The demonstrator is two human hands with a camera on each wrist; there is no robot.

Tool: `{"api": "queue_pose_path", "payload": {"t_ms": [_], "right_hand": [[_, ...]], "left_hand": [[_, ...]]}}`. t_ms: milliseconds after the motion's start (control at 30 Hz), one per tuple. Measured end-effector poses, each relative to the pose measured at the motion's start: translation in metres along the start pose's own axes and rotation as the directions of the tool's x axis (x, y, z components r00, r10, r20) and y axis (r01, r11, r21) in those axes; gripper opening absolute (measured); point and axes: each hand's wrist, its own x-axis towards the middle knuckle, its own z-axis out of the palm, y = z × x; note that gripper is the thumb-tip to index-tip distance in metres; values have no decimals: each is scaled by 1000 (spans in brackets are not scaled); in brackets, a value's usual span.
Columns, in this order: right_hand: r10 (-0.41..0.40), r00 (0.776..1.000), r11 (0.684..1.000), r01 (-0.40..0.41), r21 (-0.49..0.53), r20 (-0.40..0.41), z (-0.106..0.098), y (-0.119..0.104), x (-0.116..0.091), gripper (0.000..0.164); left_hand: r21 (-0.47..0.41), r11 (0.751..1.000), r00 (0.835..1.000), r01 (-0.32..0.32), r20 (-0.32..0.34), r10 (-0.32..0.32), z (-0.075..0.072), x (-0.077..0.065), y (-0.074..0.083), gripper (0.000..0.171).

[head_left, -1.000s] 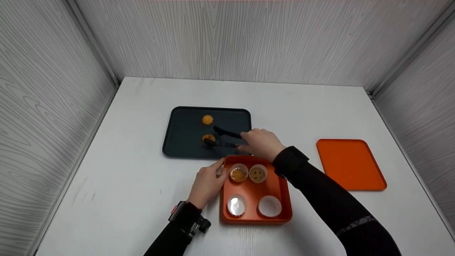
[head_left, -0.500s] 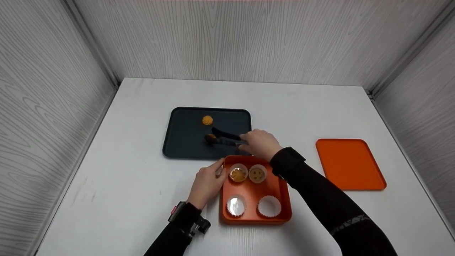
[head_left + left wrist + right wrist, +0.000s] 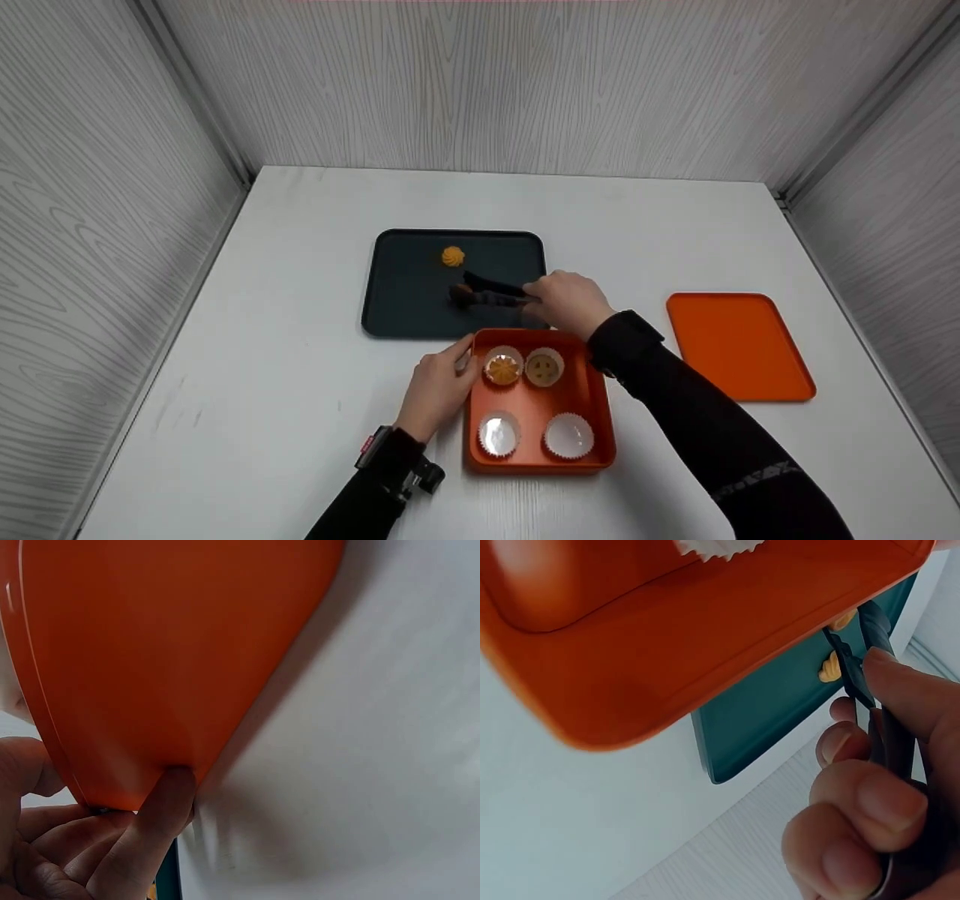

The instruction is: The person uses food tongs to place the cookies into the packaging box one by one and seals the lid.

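My right hand grips black tongs low over the dark green tray. Between their tips is an orange-brown cookie, mostly covered by the tongs in the head view. A swirled cookie lies farther back on that tray. With fingers wrapped about its far left corner, my left hand holds the orange square box. Inside the box, one paper cup carries a swirled cookie and another cup a round cookie with dark spots. Two bare cups sit at the near side.
A flat orange tray or lid lies to the right on the white table. Grey wood-grain panels close off the back and both sides. The box's far edge stands close to the near edge of the green tray.
The tongs have come together around the nearer cookie. The green tray has slid a little to the right along with the right hand and tongs. The left hand and box have stayed put.
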Motion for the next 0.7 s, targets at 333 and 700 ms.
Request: {"api": "queue_pose_path", "payload": {"t_ms": [333,700], "right_hand": [[-13,1000,999,12,-44,-23,-5,19,-11,33],[-38,998,999,37,-28,-40,-9,28,-20,20]], "left_hand": [[2,1000,1000,25,7,-25,1,0,2,46],[6,1000,1000,1,-8,0,0,0,0,46]]}}
